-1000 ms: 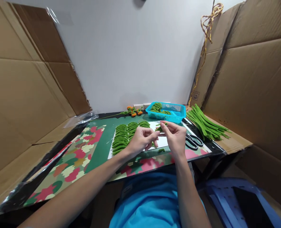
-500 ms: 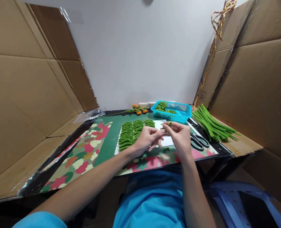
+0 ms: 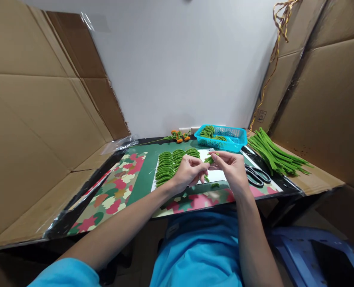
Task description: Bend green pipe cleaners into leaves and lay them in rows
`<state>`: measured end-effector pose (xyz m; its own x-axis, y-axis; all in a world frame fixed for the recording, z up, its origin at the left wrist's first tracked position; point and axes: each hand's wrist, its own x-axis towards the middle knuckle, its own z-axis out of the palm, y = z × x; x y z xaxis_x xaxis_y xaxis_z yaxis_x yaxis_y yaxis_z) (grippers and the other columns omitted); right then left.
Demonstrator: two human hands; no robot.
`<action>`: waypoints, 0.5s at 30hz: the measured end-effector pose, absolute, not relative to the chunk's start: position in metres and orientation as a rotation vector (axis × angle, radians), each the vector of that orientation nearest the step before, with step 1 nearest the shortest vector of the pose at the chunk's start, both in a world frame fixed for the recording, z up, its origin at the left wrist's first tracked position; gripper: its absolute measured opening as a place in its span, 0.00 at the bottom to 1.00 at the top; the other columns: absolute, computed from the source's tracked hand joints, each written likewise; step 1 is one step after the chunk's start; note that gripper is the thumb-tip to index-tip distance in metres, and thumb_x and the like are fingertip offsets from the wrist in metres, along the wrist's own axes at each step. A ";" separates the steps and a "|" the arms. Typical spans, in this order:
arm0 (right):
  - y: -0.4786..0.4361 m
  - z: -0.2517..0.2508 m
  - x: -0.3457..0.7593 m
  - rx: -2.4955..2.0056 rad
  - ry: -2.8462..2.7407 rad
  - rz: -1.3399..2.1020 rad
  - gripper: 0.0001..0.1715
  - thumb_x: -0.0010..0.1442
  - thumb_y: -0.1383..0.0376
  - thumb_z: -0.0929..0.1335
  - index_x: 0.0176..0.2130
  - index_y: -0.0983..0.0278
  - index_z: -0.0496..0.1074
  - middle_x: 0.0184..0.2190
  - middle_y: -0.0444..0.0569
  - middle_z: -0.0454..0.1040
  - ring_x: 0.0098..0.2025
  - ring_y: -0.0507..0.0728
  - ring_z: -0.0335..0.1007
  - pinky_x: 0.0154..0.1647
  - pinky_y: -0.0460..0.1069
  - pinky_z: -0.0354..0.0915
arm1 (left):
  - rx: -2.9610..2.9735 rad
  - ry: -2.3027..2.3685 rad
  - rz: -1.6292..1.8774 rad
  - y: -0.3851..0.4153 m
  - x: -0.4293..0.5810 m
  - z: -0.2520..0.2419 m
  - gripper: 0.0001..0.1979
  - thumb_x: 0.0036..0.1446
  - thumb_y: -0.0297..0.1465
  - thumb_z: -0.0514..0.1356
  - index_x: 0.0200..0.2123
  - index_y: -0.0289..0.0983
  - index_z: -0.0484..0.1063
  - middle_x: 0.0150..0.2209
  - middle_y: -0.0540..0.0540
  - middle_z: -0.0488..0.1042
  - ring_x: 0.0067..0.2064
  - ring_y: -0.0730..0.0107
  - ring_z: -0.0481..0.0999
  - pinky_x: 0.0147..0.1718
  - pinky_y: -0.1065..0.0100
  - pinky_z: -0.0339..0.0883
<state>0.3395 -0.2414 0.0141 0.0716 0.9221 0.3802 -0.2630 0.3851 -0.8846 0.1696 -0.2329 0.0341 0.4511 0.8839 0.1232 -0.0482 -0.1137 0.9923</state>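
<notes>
Between my two hands, over the white sheet (image 3: 218, 175), is a short piece of green pipe cleaner (image 3: 209, 159). My left hand (image 3: 190, 171) pinches one end of it with thumb and forefinger. The fingertips of my right hand (image 3: 230, 166) are closed on the other end. Curved green pipe cleaner pieces (image 3: 165, 169) lie in neat columns on the sheet, left of my hands and partly hidden by the left one. A small green piece (image 3: 215, 185) rests just below my hands.
Behind my hands stands a blue plastic basket (image 3: 238, 143) with green pieces inside. Black-handled scissors (image 3: 258, 175) and a bundle of long green pipe cleaners (image 3: 277, 155) lie to the right. Orange pipe cleaner flowers (image 3: 179, 137) lie at the back. Cardboard walls (image 3: 323, 91) flank the table.
The view has shifted slightly, so everything sits a little further right. My hands stay pinched together on the green piece, which shows more between the fingers.
</notes>
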 end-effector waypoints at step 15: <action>-0.243 0.011 0.333 -0.813 -1.211 0.701 0.18 0.62 0.55 0.75 0.46 0.64 0.86 0.40 0.53 0.87 0.40 0.65 0.86 0.38 0.56 0.82 | 1.519 0.811 0.896 -0.231 0.169 0.033 0.24 0.53 0.48 0.72 0.23 0.31 0.77 0.14 0.48 0.72 0.09 0.81 0.57 0.08 0.76 0.44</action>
<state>0.3335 -0.2425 0.0113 0.2171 0.8265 0.5194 -0.0386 0.5389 -0.8415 0.1689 -0.2306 0.0335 0.4720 0.8757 0.1020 0.0150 -0.1237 0.9922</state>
